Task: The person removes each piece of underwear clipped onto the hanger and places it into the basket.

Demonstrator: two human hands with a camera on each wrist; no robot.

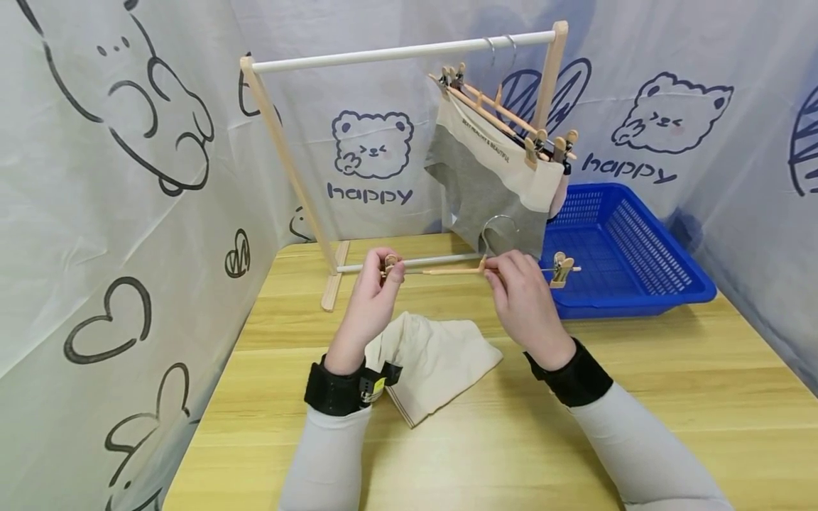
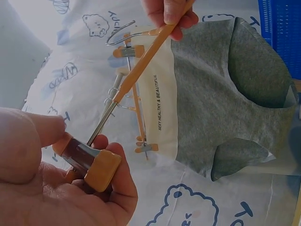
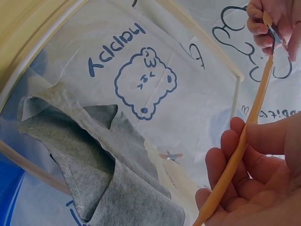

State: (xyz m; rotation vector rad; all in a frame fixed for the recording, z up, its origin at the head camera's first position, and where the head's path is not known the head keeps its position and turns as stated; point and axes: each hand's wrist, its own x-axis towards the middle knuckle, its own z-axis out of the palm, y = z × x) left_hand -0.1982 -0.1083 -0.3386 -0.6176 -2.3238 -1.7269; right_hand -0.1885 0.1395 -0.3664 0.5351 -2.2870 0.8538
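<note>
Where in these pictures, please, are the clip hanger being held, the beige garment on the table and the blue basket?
clip hanger (image 1: 447, 270), head view, middle of its wooden bar.
beige garment (image 1: 434, 365), head view, centre of the folded cloth.
blue basket (image 1: 639, 298), head view, its near rim.

A wooden clip hanger (image 1: 473, 268) with a metal hook is held level between two hands, one end clip (image 2: 89, 162) pinched by the left hand's (image 1: 373, 287) fingers, its bar lying across the right hand's (image 1: 520, 287) fingers. A cream garment (image 1: 431, 362) lies crumpled just below both wrists.
</note>
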